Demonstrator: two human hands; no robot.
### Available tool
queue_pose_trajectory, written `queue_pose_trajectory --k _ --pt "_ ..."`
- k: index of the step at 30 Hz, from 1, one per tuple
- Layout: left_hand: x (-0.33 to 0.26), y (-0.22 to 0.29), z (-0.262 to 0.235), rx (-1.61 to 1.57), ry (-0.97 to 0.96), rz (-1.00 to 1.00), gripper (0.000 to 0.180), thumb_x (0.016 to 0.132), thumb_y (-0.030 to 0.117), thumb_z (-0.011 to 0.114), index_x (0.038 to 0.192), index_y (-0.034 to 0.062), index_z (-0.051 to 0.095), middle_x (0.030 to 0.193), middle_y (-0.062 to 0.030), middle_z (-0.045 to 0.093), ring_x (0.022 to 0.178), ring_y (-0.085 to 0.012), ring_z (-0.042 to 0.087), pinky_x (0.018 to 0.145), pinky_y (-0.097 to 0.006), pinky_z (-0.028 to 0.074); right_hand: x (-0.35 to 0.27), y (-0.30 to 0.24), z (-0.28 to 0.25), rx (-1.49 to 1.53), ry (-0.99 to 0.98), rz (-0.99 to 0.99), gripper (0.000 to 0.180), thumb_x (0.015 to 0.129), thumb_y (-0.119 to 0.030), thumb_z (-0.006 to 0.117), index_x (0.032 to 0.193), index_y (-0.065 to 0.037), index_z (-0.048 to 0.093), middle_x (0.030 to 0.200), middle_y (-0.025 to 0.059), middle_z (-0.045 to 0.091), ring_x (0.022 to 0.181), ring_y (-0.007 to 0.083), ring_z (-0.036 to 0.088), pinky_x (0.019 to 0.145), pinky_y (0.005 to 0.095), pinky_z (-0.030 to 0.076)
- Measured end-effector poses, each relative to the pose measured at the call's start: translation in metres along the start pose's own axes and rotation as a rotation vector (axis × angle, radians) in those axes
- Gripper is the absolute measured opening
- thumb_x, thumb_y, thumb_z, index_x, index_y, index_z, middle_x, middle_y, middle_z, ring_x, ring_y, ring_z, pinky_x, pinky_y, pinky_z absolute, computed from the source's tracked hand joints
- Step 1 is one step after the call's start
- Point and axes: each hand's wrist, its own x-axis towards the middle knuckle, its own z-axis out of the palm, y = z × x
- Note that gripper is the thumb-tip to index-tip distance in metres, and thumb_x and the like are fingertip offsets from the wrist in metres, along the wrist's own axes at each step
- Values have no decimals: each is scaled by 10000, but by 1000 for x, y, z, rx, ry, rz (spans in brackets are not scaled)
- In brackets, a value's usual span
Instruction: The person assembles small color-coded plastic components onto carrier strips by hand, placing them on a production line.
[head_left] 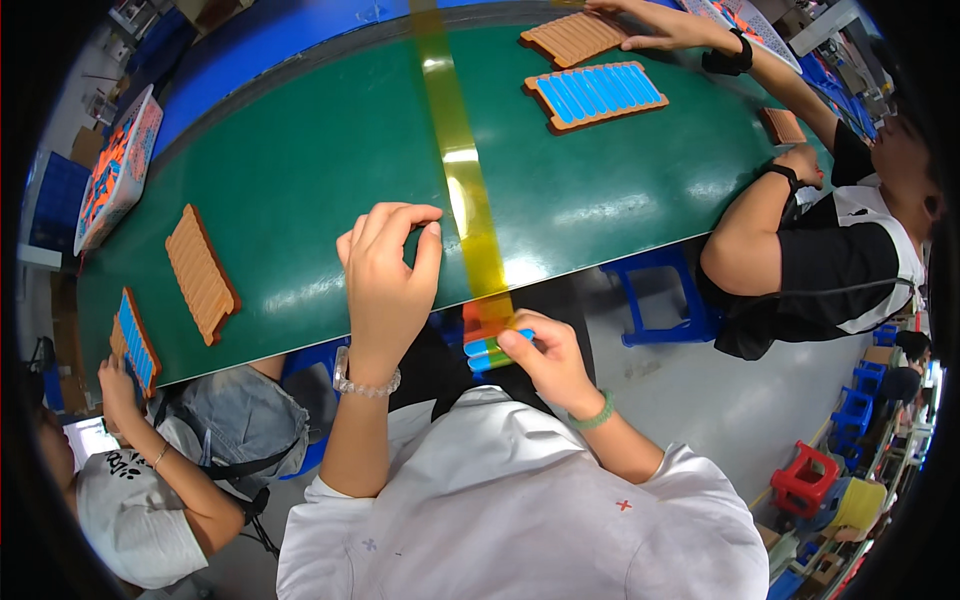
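My left hand (pixel 390 265) is raised over the front part of the green table (pixel 310 170). Its thumb and forefinger curve toward each other with a gap between, close to the left edge of a long strip of clear yellow tape (pixel 455 160); nothing shows in it. Just below the table's front edge, my right hand (pixel 550 365) grips a small blue-and-orange piece with rounded blue strips (pixel 482 352), thumb on top. The tape's near end hangs down over the table edge onto this piece. My right fingers partly hide the piece.
Ridged orange trays lie at left (pixel 200 275) and far right (pixel 572 40); one holds blue strips (pixel 600 92). A person at right (pixel 790 250) and another at left (pixel 150 490) touch trays. A basket of orange and blue pieces (pixel 122 165) stands far left; a blue stool (pixel 655 295) is at right.
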Motion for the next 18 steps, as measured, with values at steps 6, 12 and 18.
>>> queue_pose_trajectory --k 6,12,18 --pt "28 5 18 212 -314 160 755 816 349 716 1432 55 392 1324 -166 473 1206 -344 438 1000 -398 308 -3 -44 0 8 31 -182 202 909 -81 670 759 20 580 748 22 529 658 85 429 593 250 349" --pt "109 18 105 250 -122 299 1058 746 521 745 1516 21 219 1369 -176 474 1269 -337 422 1033 -470 271 -8 -52 18 118 -7 -145 246 932 -125 663 746 2 565 729 1 472 639 69 379 577 234 324" --pt "126 14 104 -6 -281 276 1052 750 469 760 1518 15 203 1298 -154 547 1257 -320 435 1070 -451 248 -16 -55 9 188 56 -130 226 947 -131 645 777 3 580 737 -16 481 658 51 389 593 222 336"
